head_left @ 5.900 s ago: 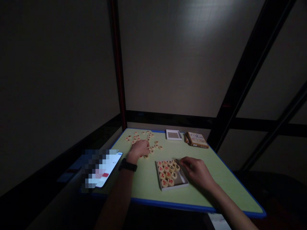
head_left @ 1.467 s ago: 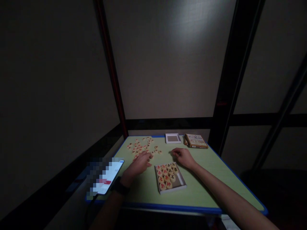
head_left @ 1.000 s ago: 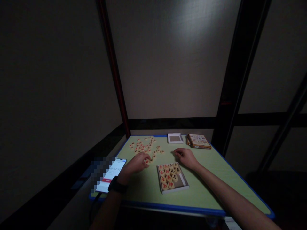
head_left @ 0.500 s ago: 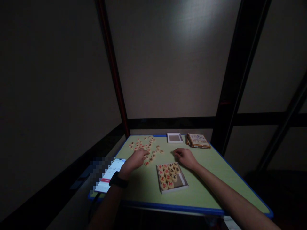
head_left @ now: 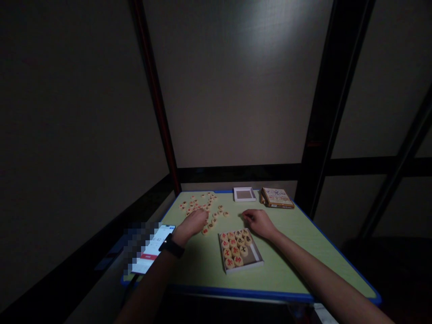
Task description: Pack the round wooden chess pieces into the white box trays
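Observation:
My left hand [head_left: 195,222] reaches over loose round Chinese chess pieces [head_left: 215,215] on the left half of the green table. Its fingers point down among them, and the fingertips are hidden behind the hand. A black watch sits on that wrist. My right hand [head_left: 259,222] rests on the table with curled, pinched fingers; anything held in them is too small or hidden to make out. Just in front of it lies a shallow white box [head_left: 245,269], partly filled with rows of red- and black-marked pieces. The box's near right part shows bare bottom.
A second shallow white tray [head_left: 254,199] lies at the table's far edge. Beside it, far right, is a printed box [head_left: 277,198]. A lit phone [head_left: 153,252] lies at the left edge. The table [head_left: 297,270] has a blue rim, with walls behind and left.
My left hand has turned slightly, so its fingers now show less above the pieces. The right hand stays in place. The whole view has shifted a little.

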Available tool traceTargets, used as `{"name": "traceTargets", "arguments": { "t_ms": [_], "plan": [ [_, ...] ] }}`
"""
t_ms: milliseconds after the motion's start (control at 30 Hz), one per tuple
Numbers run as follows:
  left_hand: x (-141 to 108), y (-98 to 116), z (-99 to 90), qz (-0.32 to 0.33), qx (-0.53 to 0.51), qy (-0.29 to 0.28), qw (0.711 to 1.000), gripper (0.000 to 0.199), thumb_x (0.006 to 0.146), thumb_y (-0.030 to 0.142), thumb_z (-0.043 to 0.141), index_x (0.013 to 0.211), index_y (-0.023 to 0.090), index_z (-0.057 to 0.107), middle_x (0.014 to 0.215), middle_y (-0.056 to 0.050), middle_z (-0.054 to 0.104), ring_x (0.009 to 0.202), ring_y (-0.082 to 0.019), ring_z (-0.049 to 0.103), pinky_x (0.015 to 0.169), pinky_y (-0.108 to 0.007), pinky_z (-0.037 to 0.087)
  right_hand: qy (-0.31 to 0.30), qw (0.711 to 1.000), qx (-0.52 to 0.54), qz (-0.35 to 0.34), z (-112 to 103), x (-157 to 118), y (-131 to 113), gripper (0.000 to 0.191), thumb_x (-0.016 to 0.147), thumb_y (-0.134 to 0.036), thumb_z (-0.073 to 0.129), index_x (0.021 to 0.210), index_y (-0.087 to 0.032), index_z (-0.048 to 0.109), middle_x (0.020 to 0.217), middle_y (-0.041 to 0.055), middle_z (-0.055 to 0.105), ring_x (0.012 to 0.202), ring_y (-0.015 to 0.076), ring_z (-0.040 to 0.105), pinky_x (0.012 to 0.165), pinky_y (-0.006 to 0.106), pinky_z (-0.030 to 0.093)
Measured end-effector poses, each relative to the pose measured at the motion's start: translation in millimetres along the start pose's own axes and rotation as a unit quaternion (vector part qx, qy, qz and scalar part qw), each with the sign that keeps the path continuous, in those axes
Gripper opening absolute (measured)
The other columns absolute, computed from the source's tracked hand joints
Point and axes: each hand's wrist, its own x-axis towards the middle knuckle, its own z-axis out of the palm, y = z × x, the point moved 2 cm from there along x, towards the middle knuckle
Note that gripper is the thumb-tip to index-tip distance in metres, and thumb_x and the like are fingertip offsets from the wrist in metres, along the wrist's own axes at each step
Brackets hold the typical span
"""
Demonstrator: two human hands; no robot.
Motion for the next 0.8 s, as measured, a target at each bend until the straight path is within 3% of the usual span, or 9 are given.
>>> {"name": "traceTargets", "arguments": {
  "t_ms": [200, 467, 633, 800],
  "plan": [
    [8, 10, -2.9, 0.01, -0.015, 0.044, 0.999, 0.018, 0.09, 0.017, 0.049, 0.099, 0.014, 0.064, 0.111, -0.015, 0.066, 0.11, -0.025, 0.06, 0.097, -0.034, 0.045, -0.001, 1.0, -0.007, 0.002, 0, 0, -2, 0.028, 0.083, -0.014, 0.055, 0.096, -0.02, 0.079, 0.094, 0.0075, 0.079, 0.084, 0.0223, 0.071, 0.078, 0.03, 0.05],
    [21, 38, 0.0, -0.044, 0.044, 0.039, 0.997, 0.021, 0.086, 0.018, 0.051, 0.101, 0.015, 0.067, 0.102, -0.017, 0.071, 0.103, -0.029, 0.066, 0.089, -0.036, 0.05, -0.005, 1.0, -0.026, -0.001, 1, 1, 0, 0.029, 0.083, -0.013, 0.055, 0.098, -0.02, 0.078, 0.096, 0.0077, 0.078, 0.088, 0.0227, 0.071, 0.079, 0.029, 0.05],
    [24, 40, 10.5, -0.032, 0.038, 0.055, 0.997, 0.021, 0.083, 0.015, 0.057, 0.101, 0.018, 0.068, 0.098, -0.014, 0.072, 0.105, -0.027, 0.066, 0.091, -0.035, 0.049, -0.003, 1.0, -0.023, -0.006, 4, 1, 2, 0.03, 0.083, -0.012, 0.054, 0.098, -0.021, 0.078, 0.098, 0.0073, 0.078, 0.088, 0.0221, 0.071, 0.081, 0.029, 0.05],
    [21, 46, 7.2, -0.022, 0.053, 0.035, 0.998, 0.024, 0.086, 0.013, 0.053, 0.106, 0.014, 0.066, 0.108, -0.018, 0.071, 0.108, -0.028, 0.065, 0.092, -0.035, 0.049, 0.003, 1.0, 0.001, -0.01, 7, 1, 5, 0.027, 0.083, -0.015, 0.054, 0.096, -0.02, 0.078, 0.096, 0.0081, 0.078, 0.087, 0.0229, 0.071, 0.083, 0.032, 0.051]
  ]
}}
